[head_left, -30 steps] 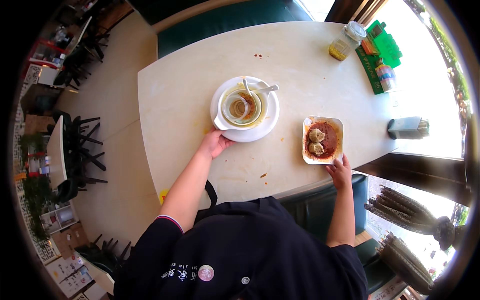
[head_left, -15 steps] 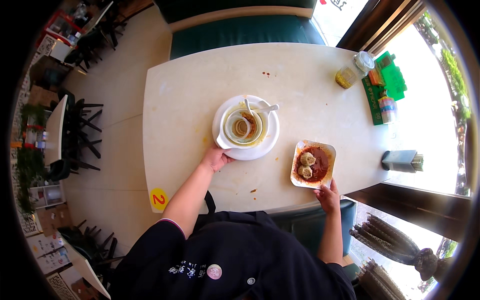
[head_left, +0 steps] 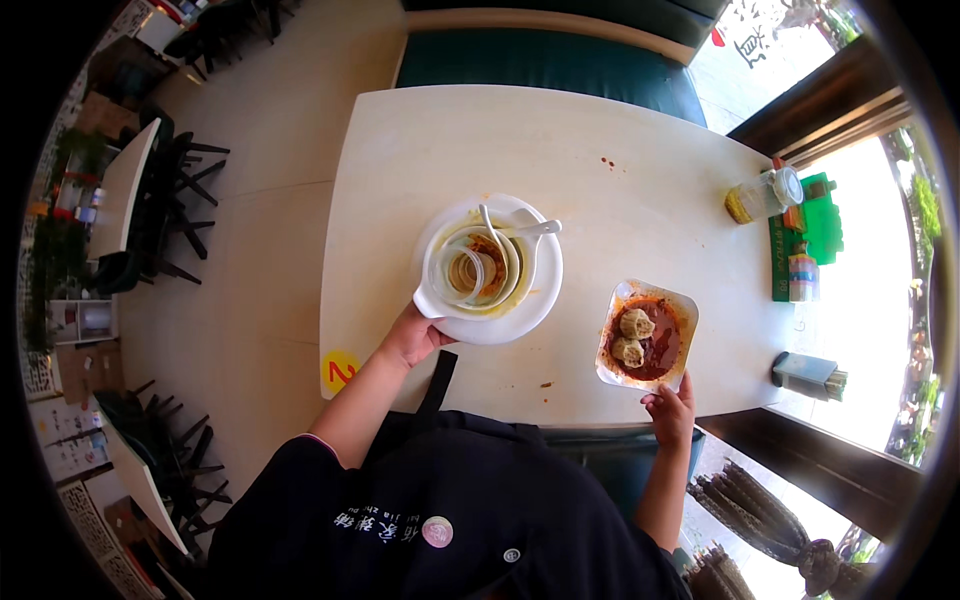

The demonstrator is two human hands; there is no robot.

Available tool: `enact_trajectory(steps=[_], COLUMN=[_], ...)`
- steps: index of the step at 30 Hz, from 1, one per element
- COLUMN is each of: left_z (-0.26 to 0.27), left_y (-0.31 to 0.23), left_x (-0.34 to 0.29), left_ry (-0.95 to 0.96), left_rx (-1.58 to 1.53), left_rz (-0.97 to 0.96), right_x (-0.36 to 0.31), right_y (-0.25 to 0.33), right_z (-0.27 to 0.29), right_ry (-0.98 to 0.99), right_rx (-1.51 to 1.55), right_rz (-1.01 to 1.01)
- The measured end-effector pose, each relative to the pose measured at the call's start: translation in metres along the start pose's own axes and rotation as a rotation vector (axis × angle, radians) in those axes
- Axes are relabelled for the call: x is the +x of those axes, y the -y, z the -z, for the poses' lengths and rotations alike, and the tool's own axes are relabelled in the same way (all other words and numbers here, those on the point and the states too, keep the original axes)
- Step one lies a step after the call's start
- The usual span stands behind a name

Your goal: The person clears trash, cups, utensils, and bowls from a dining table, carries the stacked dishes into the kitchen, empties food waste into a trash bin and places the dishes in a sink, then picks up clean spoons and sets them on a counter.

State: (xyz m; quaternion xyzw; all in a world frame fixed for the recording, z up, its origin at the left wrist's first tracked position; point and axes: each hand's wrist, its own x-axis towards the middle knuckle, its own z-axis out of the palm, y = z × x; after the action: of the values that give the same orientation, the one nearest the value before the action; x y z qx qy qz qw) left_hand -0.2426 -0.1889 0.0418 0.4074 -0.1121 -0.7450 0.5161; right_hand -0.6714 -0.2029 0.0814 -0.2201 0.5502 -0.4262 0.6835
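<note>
My left hand [head_left: 412, 338] grips the near left edge of a stack of used dishes. At its bottom is a round white plate [head_left: 540, 303], and on it sits a white bowl [head_left: 427, 303] with food residue. Inside the bowl is a small clear cup [head_left: 441, 272], with white spoons [head_left: 540, 229] leaning beside it. My right hand [head_left: 672, 408] holds the near right corner of a square white dish [head_left: 686, 312], its fingers closed at the rim. Two dumplings [head_left: 636, 323] lie in red sauce in that dish.
The pale table [head_left: 400, 150] bears red sauce spots [head_left: 610, 162] and crumbs. Along its right side are a glass jar [head_left: 762, 195], a green condiment rack [head_left: 822, 225] and a grey holder of sticks [head_left: 808, 375]. Green benches [head_left: 540, 75] flank the table; windows line the right.
The dish stack in my left hand has moved left relative to the table and looks larger. The square dish has shifted slightly left against the table marks. The view has turned a little.
</note>
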Motion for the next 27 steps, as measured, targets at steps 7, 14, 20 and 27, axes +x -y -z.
enact_trajectory(steps=[7,14,20,27], left_z=[0.071,0.218,0.322,0.387], left_y=[-0.069,-0.130,-0.186,-0.207], left_x=[-0.091,-0.209,-0.328,-0.428], left_ry=[-0.115,-0.280,-0.407,-0.624], left_rx=[-0.036,-0.080,-0.059,-0.158], left_rz=[-0.117,-0.217,-0.270,-0.406], right_x=[-0.023,-0.066,-0.089,-0.086], right_y=[-0.023,-0.093,-0.168,-0.223], right_z=[-0.101,-0.253,-0.385,-0.520], right_ry=[0.066,0.121,0.234,0.368], right_rx=[-0.088,-0.065,-0.016,-0.079], right_rz=[0.045,0.051,0.011,-0.126])
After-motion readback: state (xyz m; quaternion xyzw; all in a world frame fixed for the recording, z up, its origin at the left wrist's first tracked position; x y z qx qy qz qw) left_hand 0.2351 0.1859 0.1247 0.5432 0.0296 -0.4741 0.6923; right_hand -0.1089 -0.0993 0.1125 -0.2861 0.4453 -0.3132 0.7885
